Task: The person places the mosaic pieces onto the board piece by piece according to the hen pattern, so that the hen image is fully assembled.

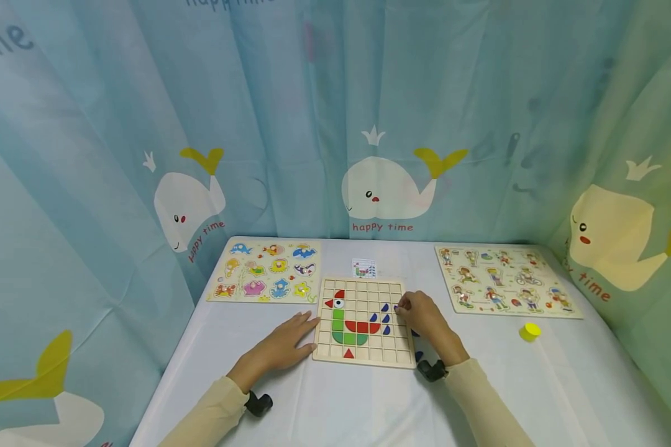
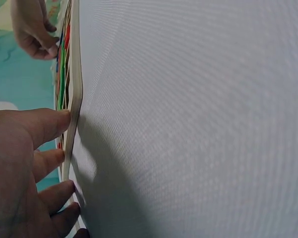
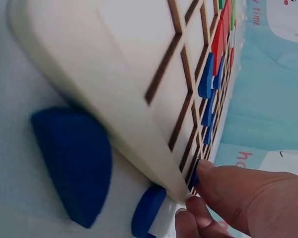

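A square wooden grid board (image 1: 390,356) lies on the table, bearing a bird made of red, green and blue pieces with an eye tile (image 1: 338,303). My right hand (image 1: 425,315) pinches a blue quarter-round piece (image 3: 194,174) between thumb and fingers over the board's right-hand column. More blue pieces (image 1: 386,318) sit in the squares just left of it. Beside the board's right edge, loose blue pieces (image 3: 75,163) rest on the cloth, partly hidden by my right arm in the head view. My left hand (image 1: 282,341) touches the board's left edge with fingers spread and relaxed.
Behind the board lies a small picture card (image 1: 364,268) of a similar bird. A sea-animal peg puzzle (image 1: 264,271) lies at the back left, and a puzzle with figures of people (image 1: 506,279) at the back right. Near that stands a yellow cylinder (image 1: 530,332). Curtains surround the table.
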A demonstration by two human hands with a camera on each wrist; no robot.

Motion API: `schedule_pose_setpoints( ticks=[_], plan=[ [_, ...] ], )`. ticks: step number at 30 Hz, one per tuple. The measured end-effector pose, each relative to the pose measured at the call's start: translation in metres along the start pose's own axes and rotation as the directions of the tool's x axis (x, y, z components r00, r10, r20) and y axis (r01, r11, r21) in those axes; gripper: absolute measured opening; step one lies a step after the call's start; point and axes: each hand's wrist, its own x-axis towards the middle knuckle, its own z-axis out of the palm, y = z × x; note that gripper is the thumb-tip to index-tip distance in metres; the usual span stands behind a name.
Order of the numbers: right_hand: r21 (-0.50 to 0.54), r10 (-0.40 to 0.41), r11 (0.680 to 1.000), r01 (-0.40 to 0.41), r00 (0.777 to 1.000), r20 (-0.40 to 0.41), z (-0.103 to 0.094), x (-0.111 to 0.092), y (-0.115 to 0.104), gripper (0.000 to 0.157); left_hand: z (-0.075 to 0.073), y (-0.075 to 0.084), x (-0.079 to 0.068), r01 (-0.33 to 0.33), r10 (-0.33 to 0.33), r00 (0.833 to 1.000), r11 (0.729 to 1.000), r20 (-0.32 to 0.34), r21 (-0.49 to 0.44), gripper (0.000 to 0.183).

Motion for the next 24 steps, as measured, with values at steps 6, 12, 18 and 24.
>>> schedule_pose_setpoints(
  ticks=[6, 12, 18, 24],
  plan=[
    [-0.012, 0.0, 1.0, 0.0, 1.0, -0.001, 0.0, -0.002, 0.002, 0.01, 0.0, 0.0, 0.0, -0.002, 0.002, 1.0, 1.0, -0.002, -0.01, 0.064],
    [0.021, 0.016, 1.0, -0.017, 1.0, 0.008, -0.011, -0.007, 0.009, 0.01, 0.001, -0.001, 0.0, -0.016, 0.016, 1.0, 1.0, 0.001, 0.004, 0.064],
    [0.006, 0.047, 0.999, -0.048, 0.996, 0.081, -0.031, -0.017, 0.02, 0.018, 0.001, 0.0, 0.0, -0.012, 0.012, 1.0, 1.0, 0.004, 0.001, 0.064],
    [-0.016, -0.021, 1.0, 0.025, 0.979, 0.202, -0.041, -0.025, 0.028, 0.019, -0.001, 0.0, -0.001, -0.014, 0.014, 1.0, 1.0, 0.002, -0.006, 0.063]
  ],
)
